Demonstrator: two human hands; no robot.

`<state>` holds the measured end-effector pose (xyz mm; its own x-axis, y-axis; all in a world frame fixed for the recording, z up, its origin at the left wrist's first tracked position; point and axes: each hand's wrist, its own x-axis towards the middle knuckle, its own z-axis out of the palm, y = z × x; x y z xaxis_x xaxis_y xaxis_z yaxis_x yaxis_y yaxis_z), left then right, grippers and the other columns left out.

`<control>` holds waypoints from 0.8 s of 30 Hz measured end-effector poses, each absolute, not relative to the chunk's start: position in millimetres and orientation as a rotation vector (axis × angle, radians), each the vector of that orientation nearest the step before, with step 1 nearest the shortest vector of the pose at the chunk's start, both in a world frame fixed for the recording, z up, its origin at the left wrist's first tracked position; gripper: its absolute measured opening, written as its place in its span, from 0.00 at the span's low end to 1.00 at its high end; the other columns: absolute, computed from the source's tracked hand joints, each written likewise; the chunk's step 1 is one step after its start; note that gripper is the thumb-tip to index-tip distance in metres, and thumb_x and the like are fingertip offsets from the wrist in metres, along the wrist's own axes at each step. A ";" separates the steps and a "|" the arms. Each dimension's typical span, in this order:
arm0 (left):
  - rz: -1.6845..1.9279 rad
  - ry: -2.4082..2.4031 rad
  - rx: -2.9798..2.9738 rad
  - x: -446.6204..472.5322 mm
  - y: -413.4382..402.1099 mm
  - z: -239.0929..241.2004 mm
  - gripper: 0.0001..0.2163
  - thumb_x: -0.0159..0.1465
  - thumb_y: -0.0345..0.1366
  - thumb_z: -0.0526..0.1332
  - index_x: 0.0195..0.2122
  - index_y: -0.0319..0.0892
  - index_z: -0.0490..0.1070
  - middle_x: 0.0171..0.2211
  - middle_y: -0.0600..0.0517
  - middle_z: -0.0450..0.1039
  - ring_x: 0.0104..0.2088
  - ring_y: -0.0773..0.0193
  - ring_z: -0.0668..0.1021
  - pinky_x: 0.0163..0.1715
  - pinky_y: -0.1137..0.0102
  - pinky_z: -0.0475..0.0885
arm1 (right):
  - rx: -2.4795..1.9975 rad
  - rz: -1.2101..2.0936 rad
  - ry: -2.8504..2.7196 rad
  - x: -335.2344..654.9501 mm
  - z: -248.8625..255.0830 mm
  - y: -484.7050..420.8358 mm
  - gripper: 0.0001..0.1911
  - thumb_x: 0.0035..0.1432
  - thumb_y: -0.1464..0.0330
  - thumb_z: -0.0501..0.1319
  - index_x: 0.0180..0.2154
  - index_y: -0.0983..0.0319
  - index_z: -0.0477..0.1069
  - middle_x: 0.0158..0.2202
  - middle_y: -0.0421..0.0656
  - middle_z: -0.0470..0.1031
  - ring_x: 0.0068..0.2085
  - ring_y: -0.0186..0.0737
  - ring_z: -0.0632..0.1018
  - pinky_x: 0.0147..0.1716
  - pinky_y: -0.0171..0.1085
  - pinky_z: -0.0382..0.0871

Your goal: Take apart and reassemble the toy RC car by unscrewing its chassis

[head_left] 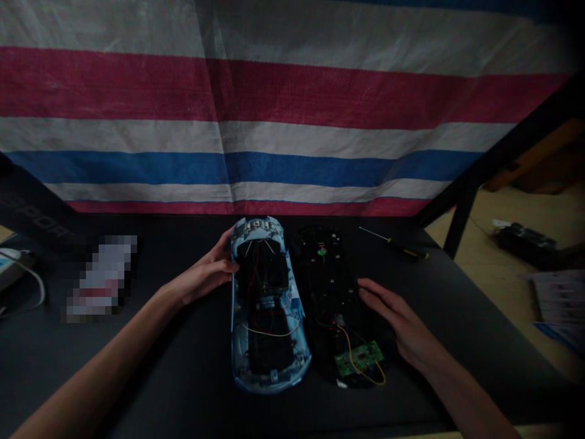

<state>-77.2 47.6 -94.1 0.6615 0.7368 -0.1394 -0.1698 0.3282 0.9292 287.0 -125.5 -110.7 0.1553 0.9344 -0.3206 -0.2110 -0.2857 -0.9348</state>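
Note:
A light-blue toy car body shell [267,305] lies upside down on the black table [183,366], its wiring showing inside. Beside it on the right lies the black chassis [331,292] with a green circuit board [359,358] and a yellow wire at its near end. My left hand [208,271] rests against the shell's left edge, fingers curled onto it. My right hand [397,320] lies flat with fingers stretched out, touching the chassis's right side.
A thin screwdriver with a yellow-black handle [397,244] lies at the table's back right. A striped red, white and blue tarp [274,122] hangs behind. A white cable [31,274] sits at the far left. Floor clutter lies to the right beyond the table edge.

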 end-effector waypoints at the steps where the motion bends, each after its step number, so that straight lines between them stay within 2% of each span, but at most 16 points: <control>1: 0.645 0.621 1.080 -78.1 47.9 -95.0 0.42 0.60 0.29 0.68 0.72 0.68 0.57 0.65 0.54 0.69 0.54 0.54 0.76 0.51 0.63 0.73 | -1.360 1.375 -0.781 286.7 -110.7 -125.4 0.20 0.60 0.54 0.73 0.53 0.50 0.81 0.48 0.39 0.85 0.44 0.42 0.82 0.43 0.35 0.75; 5: 0.639 0.625 1.107 -80.4 49.3 -97.0 0.41 0.61 0.30 0.67 0.72 0.68 0.57 0.64 0.54 0.70 0.54 0.54 0.77 0.53 0.62 0.74 | -1.362 1.351 -0.814 284.8 -110.6 -124.2 0.21 0.61 0.53 0.71 0.54 0.50 0.80 0.48 0.39 0.84 0.45 0.42 0.82 0.43 0.35 0.75; 13: 0.618 0.625 1.149 -78.1 49.8 -93.2 0.40 0.63 0.33 0.66 0.73 0.68 0.53 0.67 0.53 0.68 0.60 0.49 0.75 0.55 0.59 0.76 | -1.372 1.305 -0.871 282.9 -109.1 -124.5 0.18 0.63 0.53 0.70 0.53 0.49 0.79 0.48 0.39 0.83 0.44 0.41 0.80 0.42 0.35 0.73; 16: 0.623 0.616 1.155 -77.8 50.6 -95.0 0.41 0.63 0.33 0.66 0.73 0.68 0.53 0.67 0.53 0.68 0.61 0.47 0.75 0.55 0.58 0.76 | -1.395 1.291 -0.889 284.3 -110.1 -124.1 0.19 0.63 0.52 0.70 0.53 0.49 0.79 0.47 0.38 0.83 0.45 0.42 0.80 0.44 0.36 0.72; 20: 0.624 0.616 1.144 -78.8 51.5 -98.1 0.40 0.63 0.33 0.67 0.73 0.69 0.54 0.67 0.54 0.68 0.61 0.49 0.75 0.55 0.60 0.76 | -1.409 1.285 -0.934 285.8 -111.3 -123.5 0.19 0.63 0.52 0.69 0.53 0.50 0.79 0.50 0.39 0.82 0.49 0.44 0.80 0.45 0.36 0.72; 24: 0.624 0.626 1.142 -79.2 50.3 -97.4 0.41 0.63 0.33 0.67 0.73 0.69 0.53 0.66 0.55 0.69 0.59 0.51 0.75 0.54 0.61 0.75 | -1.431 1.289 -0.878 285.5 -111.7 -123.9 0.21 0.61 0.50 0.71 0.52 0.50 0.80 0.49 0.39 0.83 0.49 0.46 0.80 0.46 0.38 0.73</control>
